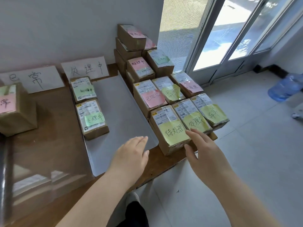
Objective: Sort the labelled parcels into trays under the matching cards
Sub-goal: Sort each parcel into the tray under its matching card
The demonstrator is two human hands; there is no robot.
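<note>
Brown wood makes up the table [49, 145], set against a pale wall, with a glass door [229, 38] and a blue water bottle [285, 87] on the tiled floor at the right of the frame.

From the head camera, a grey tray [118, 115] runs up the middle of the frame below a white handwritten card [85, 69]. Two parcels with green labels [83, 89] [92, 118] lie along the tray's left side. The unsorted stack [157, 76] fills the table right of the tray, packed side against side and piled higher toward the wall.

Both hands are empty. The left hand [131, 154] is flat with its fingers together over the tray's near right corner; whether it touches cannot be told. The right hand [206, 153] is spread wide, thumb by the front face of the nearest parcel [170, 130], fingertips at the seam between it and the yellow-labelled neighbour [195, 118]. That neighbour's writing looks like the card's. Which of the two the hand means to take cannot be told.

These are small taped cartons, so probably stiff and light enough for one hand. The glossy tape may slip, and the paper labels curl at their edges, so they are no place to pull. With the long sides blocked by neighbours, the free front end and top look the best hold: tip the carton up from the front, then clasp it across its width.
</note>
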